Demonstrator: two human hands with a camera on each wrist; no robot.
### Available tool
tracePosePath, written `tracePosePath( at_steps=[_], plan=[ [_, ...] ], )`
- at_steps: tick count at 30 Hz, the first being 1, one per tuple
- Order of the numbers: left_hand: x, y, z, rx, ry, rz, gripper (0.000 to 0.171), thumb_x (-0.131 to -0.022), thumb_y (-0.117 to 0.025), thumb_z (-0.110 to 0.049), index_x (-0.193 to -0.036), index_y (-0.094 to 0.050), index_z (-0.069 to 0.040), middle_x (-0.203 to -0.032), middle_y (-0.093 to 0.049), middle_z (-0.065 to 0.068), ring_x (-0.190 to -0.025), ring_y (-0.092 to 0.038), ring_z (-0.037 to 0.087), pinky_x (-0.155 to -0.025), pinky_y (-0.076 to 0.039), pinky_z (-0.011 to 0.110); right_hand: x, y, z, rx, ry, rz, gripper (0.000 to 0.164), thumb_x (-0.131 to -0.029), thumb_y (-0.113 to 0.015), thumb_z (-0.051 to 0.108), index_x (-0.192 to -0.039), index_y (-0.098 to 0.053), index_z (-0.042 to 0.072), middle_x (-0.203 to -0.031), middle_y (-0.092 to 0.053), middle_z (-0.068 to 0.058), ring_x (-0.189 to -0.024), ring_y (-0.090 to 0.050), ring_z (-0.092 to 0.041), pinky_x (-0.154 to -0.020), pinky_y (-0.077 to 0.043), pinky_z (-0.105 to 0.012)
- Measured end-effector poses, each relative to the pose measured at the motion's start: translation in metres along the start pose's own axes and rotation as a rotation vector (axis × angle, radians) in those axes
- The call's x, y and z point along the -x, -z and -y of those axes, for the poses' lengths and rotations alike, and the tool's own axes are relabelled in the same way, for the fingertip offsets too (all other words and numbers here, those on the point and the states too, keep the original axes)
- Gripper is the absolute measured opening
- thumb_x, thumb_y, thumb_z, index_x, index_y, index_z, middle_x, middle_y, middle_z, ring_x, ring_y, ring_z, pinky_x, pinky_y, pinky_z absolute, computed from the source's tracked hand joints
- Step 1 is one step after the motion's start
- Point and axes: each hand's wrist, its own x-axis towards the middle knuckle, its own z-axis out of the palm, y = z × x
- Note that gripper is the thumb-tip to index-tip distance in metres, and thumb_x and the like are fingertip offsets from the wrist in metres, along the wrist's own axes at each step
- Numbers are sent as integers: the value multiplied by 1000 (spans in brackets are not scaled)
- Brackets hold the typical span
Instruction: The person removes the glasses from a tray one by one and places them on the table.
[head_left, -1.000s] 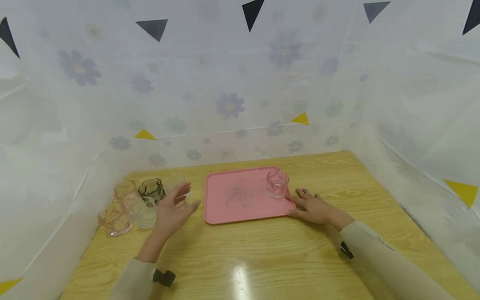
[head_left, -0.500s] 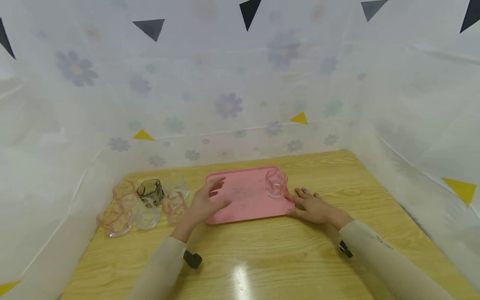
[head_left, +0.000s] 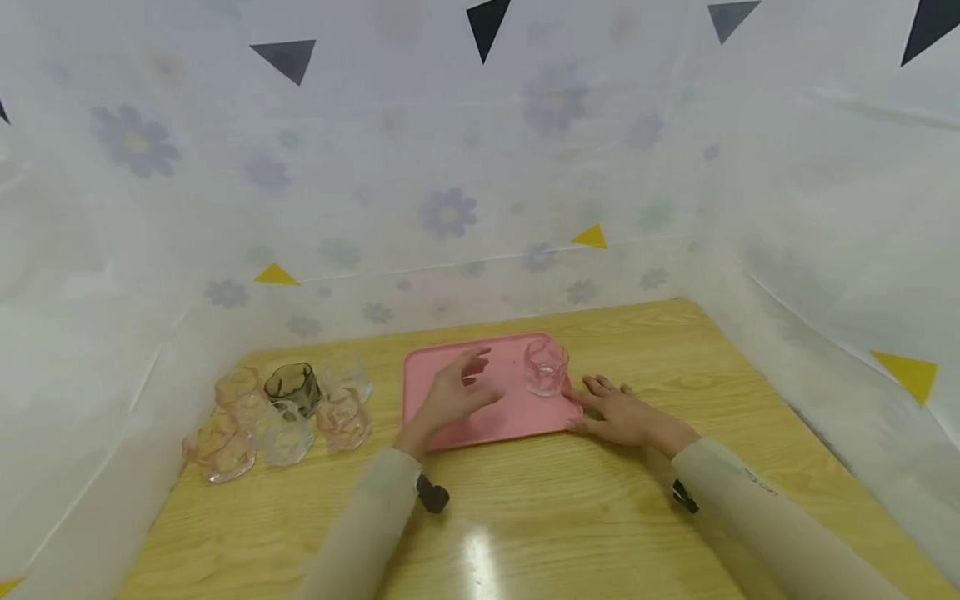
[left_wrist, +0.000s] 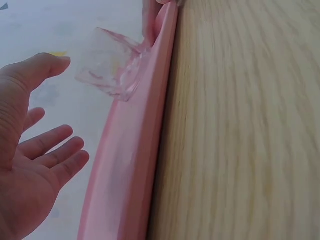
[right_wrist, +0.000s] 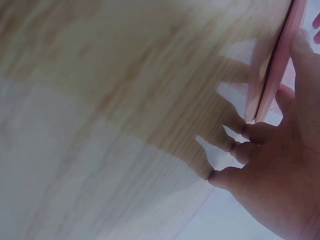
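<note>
A clear faceted glass (head_left: pixel 546 367) stands upright near the right end of a pink tray (head_left: pixel 491 427). My left hand (head_left: pixel 452 398) hovers over the middle of the tray, to the left of that glass. Its thumb and fingers are spread apart and hold nothing, and the left wrist view shows a gap between them and the glass (left_wrist: pixel 107 65). At the tray's right edge rests my right hand (head_left: pixel 624 417). In the right wrist view its thumb touches the tray's rim (right_wrist: pixel 287 55), while several fingertips touch the tabletop.
Left of the tray several wavy glasses are grouped closely: a dark grey one (head_left: pixel 292 389), a pinkish one (head_left: pixel 343 418), an amber-pink one (head_left: pixel 220 448) and clear ones such as this glass (head_left: pixel 285 435). White flowered sheeting (head_left: pixel 450 275) encloses the wooden table (head_left: pixel 540 517).
My left hand has moved right, from beside the group of glasses to over the tray, staying spread. The right hand stays at the tray's edge. The view has shifted slightly.
</note>
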Motion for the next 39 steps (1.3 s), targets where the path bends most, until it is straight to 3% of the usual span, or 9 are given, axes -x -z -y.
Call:
tracePosePath(
  at_steps=[9,18,24,29,33,36,39],
  plan=[
    [-25,-29,1,5,14,29,80,-91,-84,-26,-160,-45,-17,-151,-58,21,-140,-57,37,-116,-49,51,1,-1,0,-6,-1,4,75,-105,-49,64,-167,-34,25,-173,-17,-27,-161,-10,-51,-124,-7,-79],
    [-39,-39,0,-26,36,61,82,-91,-84,-32,-162,-43,-23,-154,-56,20,-141,-57,39,-112,-52,54,-1,-2,-2,0,-4,5,78,-104,-47,69,-167,-34,25,-173,-18,-28,-161,-10,-51,-123,-7,-79],
    [-49,-48,1,-27,52,92,82,-89,-86,-35,-160,-47,-24,-153,-58,13,-140,-57,32,-111,-53,51,0,0,-1,-8,-9,7,78,-104,-48,69,-166,-35,24,-173,-17,-28,-161,-10,-51,-123,-6,-80],
    [-56,-61,2,4,58,96,80,-87,-88,-37,-157,-50,-26,-133,-69,8,-116,-66,22,-91,-60,40,-1,-1,0,-5,-6,12,77,-104,-47,68,-167,-34,25,-173,-17,-28,-161,-9,-51,-123,-6,-80],
    [-62,-69,5,13,58,89,81,-85,-90,-38,-155,-52,-25,-117,-70,4,-91,-65,16,-72,-57,31,0,-1,1,-11,-4,9,76,-105,-48,67,-166,-35,24,-173,-17,-29,-161,-10,-52,-123,-7,-80],
    [-63,-71,5,15,63,81,82,-84,-92,-37,-154,-53,-24,-118,-70,3,-88,-65,15,-70,-56,29,0,0,1,-19,-12,13,76,-105,-49,66,-166,-35,24,-173,-17,-29,-161,-10,-51,-123,-6,-79],
    [-63,-72,4,5,71,79,83,-83,-93,-37,-154,-53,-24,-122,-70,4,-96,-66,16,-75,-58,31,0,0,2,-21,-11,15,76,-104,-49,66,-166,-35,24,-173,-16,-29,-161,-10,-51,-123,-6,-79]
  ],
)
